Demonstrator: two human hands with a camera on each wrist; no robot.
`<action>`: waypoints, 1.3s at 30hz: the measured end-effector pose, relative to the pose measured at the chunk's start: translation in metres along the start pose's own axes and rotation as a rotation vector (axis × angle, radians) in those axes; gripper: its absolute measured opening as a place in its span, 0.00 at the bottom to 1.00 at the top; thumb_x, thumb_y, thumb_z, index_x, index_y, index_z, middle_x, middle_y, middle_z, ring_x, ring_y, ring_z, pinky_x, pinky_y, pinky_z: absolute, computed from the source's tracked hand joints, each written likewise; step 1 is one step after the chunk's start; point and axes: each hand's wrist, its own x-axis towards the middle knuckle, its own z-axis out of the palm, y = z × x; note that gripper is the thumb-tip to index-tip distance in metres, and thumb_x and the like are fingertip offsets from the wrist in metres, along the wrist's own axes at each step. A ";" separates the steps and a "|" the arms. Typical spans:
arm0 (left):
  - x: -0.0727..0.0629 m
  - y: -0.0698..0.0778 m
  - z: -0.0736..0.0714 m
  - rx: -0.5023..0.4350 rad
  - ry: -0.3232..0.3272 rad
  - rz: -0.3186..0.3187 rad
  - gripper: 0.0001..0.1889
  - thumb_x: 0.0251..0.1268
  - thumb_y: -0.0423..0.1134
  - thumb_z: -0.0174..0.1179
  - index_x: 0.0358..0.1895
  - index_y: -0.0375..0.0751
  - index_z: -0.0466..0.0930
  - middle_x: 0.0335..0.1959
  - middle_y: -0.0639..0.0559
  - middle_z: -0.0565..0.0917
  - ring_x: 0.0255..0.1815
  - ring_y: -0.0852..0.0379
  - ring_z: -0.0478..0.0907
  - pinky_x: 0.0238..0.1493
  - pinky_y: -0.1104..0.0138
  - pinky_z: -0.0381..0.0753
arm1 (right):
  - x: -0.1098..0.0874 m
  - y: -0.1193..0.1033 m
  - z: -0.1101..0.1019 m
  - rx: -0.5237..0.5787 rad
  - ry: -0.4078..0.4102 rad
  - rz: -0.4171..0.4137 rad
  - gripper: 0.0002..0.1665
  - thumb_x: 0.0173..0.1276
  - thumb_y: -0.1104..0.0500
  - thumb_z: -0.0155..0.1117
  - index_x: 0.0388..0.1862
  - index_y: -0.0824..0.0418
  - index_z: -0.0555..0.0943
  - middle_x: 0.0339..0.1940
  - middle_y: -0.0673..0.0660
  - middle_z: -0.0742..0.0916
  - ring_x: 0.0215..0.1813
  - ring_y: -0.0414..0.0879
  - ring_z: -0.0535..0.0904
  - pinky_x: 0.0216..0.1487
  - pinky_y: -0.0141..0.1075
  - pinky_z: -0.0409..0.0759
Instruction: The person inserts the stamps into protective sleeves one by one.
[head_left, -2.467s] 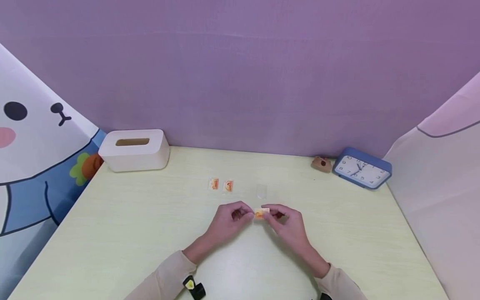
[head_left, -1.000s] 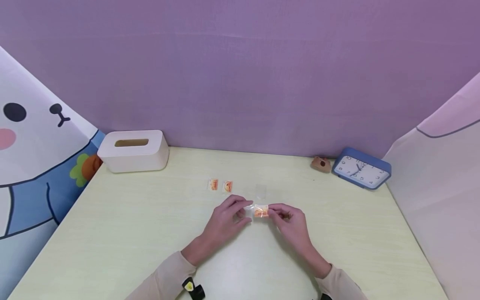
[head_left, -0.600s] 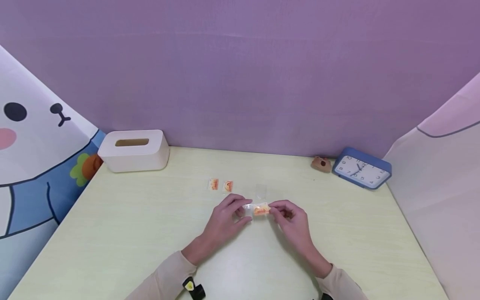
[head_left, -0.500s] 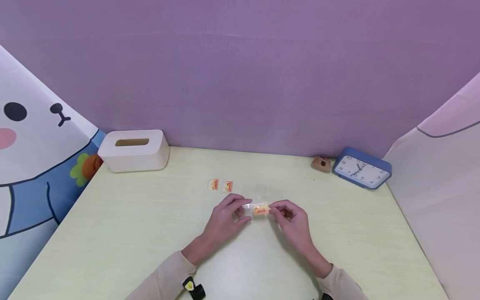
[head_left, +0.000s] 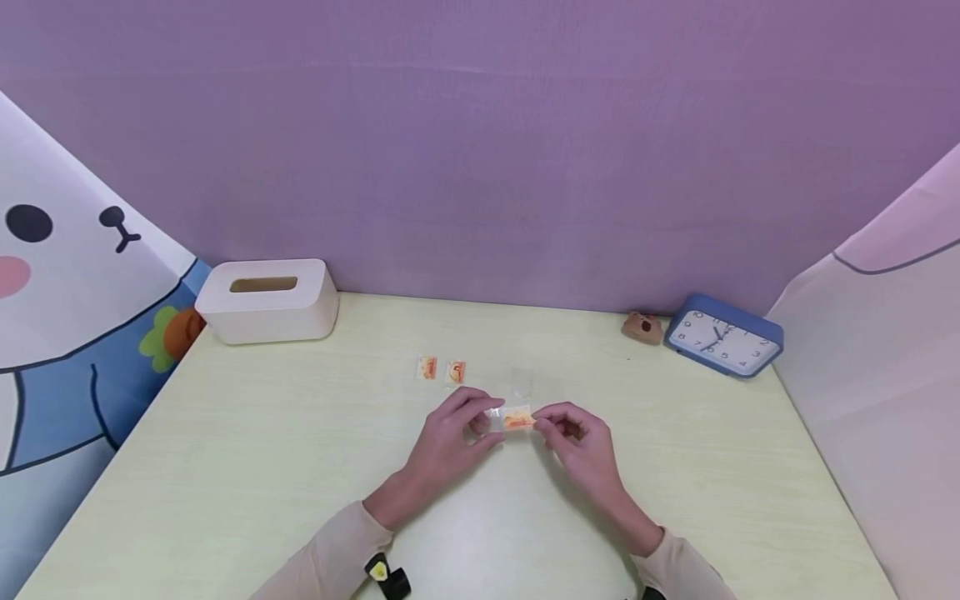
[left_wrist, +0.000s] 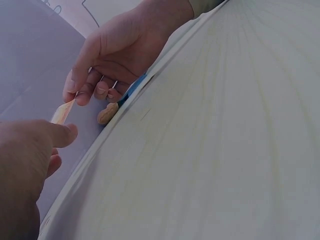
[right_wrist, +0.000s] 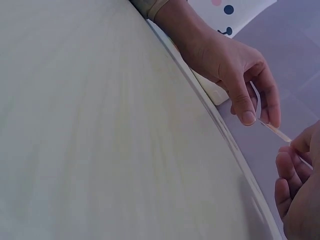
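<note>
My left hand point(head_left: 450, 437) holds a small clear plastic bag point(head_left: 494, 419) by its edges, thumb below and fingers above. A little orange-and-white printed card point(head_left: 517, 418) overlaps the bag, and my right hand point(head_left: 581, 442) pinches its right end between thumb and forefinger. In the left wrist view the card point(left_wrist: 62, 113) spans the gap between both hands, raised above the table. The right wrist view shows it nearly edge-on as a thin strip point(right_wrist: 276, 132). Beyond the hands, another clear bag point(head_left: 522, 382) lies flat on the table.
Two small orange printed cards in clear bags, a left one point(head_left: 427, 367) and a right one point(head_left: 456, 372), lie behind my left hand. A white tissue box point(head_left: 270, 312) stands at the back left. At the back right are a brown animal-faced object point(head_left: 642, 327) and a blue clock point(head_left: 723, 342).
My left fingers have spread from a pinch to hold the clear bag at its edges. The card has shifted slightly left toward the left hand, with the right hand following.
</note>
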 end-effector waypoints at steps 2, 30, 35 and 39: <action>0.000 0.000 0.000 -0.002 0.001 0.006 0.26 0.54 0.27 0.86 0.58 0.33 0.90 0.52 0.48 0.85 0.36 0.58 0.86 0.41 0.73 0.88 | 0.000 0.000 0.000 0.002 -0.007 -0.004 0.03 0.76 0.69 0.74 0.44 0.65 0.91 0.34 0.65 0.89 0.31 0.42 0.80 0.31 0.26 0.77; 0.001 0.002 0.000 -0.008 0.007 0.010 0.23 0.56 0.27 0.85 0.56 0.33 0.90 0.51 0.48 0.85 0.34 0.57 0.87 0.41 0.74 0.88 | -0.001 0.005 0.000 0.038 -0.072 -0.094 0.06 0.76 0.71 0.72 0.47 0.66 0.92 0.33 0.68 0.88 0.29 0.40 0.79 0.31 0.27 0.78; 0.001 0.002 0.001 0.010 0.007 -0.006 0.24 0.54 0.26 0.86 0.55 0.34 0.90 0.51 0.48 0.85 0.33 0.58 0.87 0.40 0.74 0.88 | -0.001 0.004 0.000 0.037 -0.046 -0.080 0.05 0.76 0.71 0.73 0.46 0.66 0.91 0.32 0.68 0.88 0.28 0.45 0.81 0.30 0.27 0.78; 0.000 0.003 0.001 0.033 0.004 -0.029 0.25 0.53 0.28 0.87 0.55 0.35 0.90 0.51 0.48 0.85 0.33 0.58 0.86 0.39 0.74 0.87 | -0.001 0.001 0.001 0.032 -0.011 -0.041 0.05 0.76 0.70 0.73 0.47 0.65 0.89 0.34 0.67 0.88 0.28 0.50 0.81 0.29 0.28 0.78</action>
